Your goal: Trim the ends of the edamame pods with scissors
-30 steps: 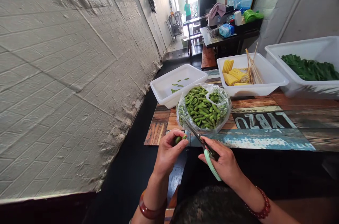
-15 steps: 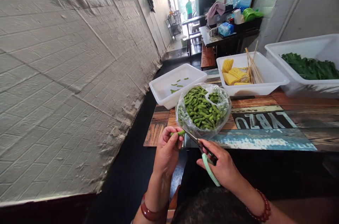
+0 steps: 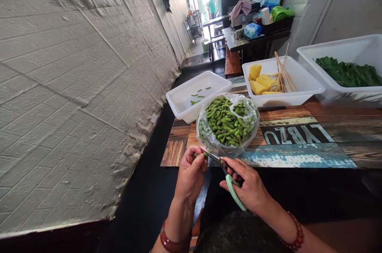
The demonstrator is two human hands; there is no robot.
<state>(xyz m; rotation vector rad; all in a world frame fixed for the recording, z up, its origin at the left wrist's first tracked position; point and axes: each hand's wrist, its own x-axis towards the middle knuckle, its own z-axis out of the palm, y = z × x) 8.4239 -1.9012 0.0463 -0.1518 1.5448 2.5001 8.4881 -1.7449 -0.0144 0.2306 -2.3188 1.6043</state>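
Note:
My left hand [image 3: 191, 171] pinches a green edamame pod [image 3: 208, 151] between thumb and fingers, just in front of the table edge. My right hand [image 3: 246, 183] is closed around the pale green handles of a pair of scissors [image 3: 232, 191]. The dark blades point left and meet the pod at my left fingertips; whether they are fully closed is hard to see. Right behind the hands, a clear plastic bag [image 3: 253, 127] full of edamame pods [image 3: 223, 123] sits on the table. Beyond it, a white tub [image 3: 176, 101] has several loose pods on its bottom.
On the wood-patterned table [image 3: 286, 155], a white tub [image 3: 307, 95] holds corn pieces [image 3: 265, 83] and wooden skewers [image 3: 282, 71]. A larger tub [image 3: 337, 95] at right contains green leaves [image 3: 349, 71]. A white brick wall [image 3: 74, 97] runs along the left. Far off stands a person [image 3: 212, 6] near the doorway.
The scissor blades have moved left onto the pod at my left fingertips, and less of the pod shows. My view has shifted slightly.

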